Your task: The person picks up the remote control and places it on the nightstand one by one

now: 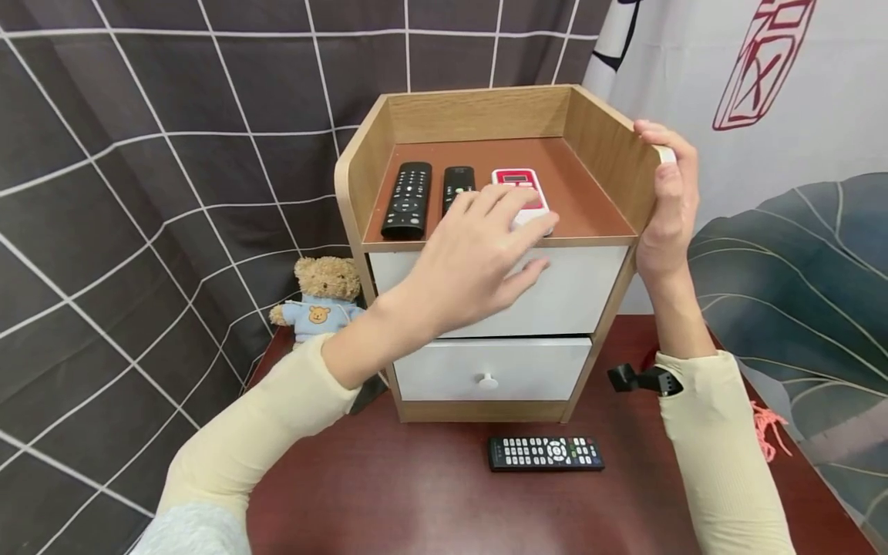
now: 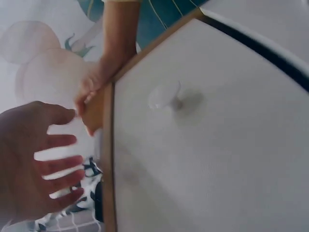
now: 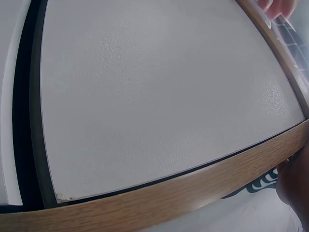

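Observation:
A small wooden cabinet [image 1: 479, 116] with white drawers stands before me. On its brown top lie a long black remote control [image 1: 408, 199], a shorter black remote control [image 1: 458, 181] and a white-and-red remote control [image 1: 516, 177]. My left hand [image 1: 472, 258] hovers at the front edge of that top, partly covering the shorter black and white-and-red remotes. The left wrist view shows its fingers [image 2: 60, 165] spread and holding nothing. With the thumb on the rim, my right hand [image 1: 669, 204] grips the cabinet's right side panel [image 1: 607, 154].
Another black remote control [image 1: 546, 454] lies on the reddish table [image 1: 388, 493] before the lower drawer [image 1: 444, 370]. A teddy bear [image 1: 324, 289] in blue sits left of the cabinet. Dark checked cloth [image 1: 208, 177] hangs behind. A black strap [image 1: 645, 380] is at my right sleeve.

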A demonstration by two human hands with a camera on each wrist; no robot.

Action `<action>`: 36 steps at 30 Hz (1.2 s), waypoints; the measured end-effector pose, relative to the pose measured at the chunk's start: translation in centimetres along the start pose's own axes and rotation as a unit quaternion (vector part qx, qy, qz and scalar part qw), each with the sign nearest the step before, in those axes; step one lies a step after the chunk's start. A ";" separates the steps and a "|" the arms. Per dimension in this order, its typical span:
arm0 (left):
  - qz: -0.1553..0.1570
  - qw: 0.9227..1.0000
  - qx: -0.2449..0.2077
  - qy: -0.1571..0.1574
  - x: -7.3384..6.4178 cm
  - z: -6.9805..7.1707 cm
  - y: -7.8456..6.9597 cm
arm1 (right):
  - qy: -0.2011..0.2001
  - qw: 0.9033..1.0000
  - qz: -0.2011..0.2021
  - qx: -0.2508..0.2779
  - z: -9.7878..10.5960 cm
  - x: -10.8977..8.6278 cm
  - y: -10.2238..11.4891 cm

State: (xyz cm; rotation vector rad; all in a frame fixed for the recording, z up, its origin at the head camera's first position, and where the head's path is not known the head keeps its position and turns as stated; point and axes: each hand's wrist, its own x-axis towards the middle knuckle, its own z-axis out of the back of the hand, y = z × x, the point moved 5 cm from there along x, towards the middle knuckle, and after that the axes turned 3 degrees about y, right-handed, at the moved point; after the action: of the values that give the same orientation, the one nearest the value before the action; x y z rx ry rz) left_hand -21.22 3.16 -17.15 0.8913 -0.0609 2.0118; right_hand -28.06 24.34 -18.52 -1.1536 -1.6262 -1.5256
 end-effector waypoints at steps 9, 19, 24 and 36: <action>-0.152 0.980 -0.008 -0.127 -3.5 -0.6 -4.1 | -0.001 1.000 -0.005 0.001 -0.1 0.2 0.0; -0.245 0.965 -0.081 -0.052 -8.3 -8.1 -7.2 | -0.013 1.000 -0.013 0.005 0.0 0.1 -0.1; -0.255 0.962 -0.100 0.001 -11.6 -12.4 -9.1 | -0.014 1.000 -0.015 0.007 -0.3 0.1 0.0; -0.093 0.937 -0.236 0.240 -17.6 -22.1 -11.1 | -0.006 1.000 -0.001 -0.017 0.0 0.1 -0.1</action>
State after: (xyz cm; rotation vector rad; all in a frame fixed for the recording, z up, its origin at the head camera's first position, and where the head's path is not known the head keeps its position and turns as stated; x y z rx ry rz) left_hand -19.55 5.11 -47.38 0.0893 -0.1707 1.8668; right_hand -28.18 24.38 -18.53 -1.1809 -1.6148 -1.5575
